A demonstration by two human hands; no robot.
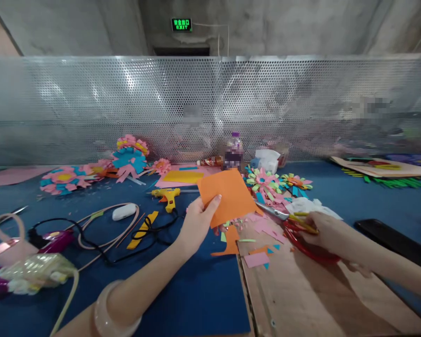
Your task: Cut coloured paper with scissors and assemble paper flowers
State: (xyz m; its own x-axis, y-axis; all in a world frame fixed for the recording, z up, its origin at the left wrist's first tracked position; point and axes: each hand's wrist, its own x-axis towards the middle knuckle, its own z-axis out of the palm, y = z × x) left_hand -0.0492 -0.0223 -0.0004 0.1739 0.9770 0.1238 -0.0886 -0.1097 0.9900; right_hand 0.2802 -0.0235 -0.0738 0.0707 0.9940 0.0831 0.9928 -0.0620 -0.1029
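Observation:
My left hand (199, 224) pinches a square sheet of orange paper (231, 196) by its left edge, thumb on top, held above the table. On the right, my right hand (323, 229) has its fingers closed on the red and yellow handles of a pair of scissors (277, 211). The metal blades point left toward the orange sheet, apart from it as far as I can see. Below the sheet lie orange paper offcuts (229, 241) and a pink paper scrap (256, 260). Part of the scissor handles is hidden by my fingers.
A yellow glue gun (168, 195) with a black cord lies left of centre. Paper flowers (129, 159) stand at the back left, others (264, 181) behind the scissors. A purple-capped bottle (234, 152) stands before the perforated metal screen (126, 103). A dark phone (389, 238) lies right.

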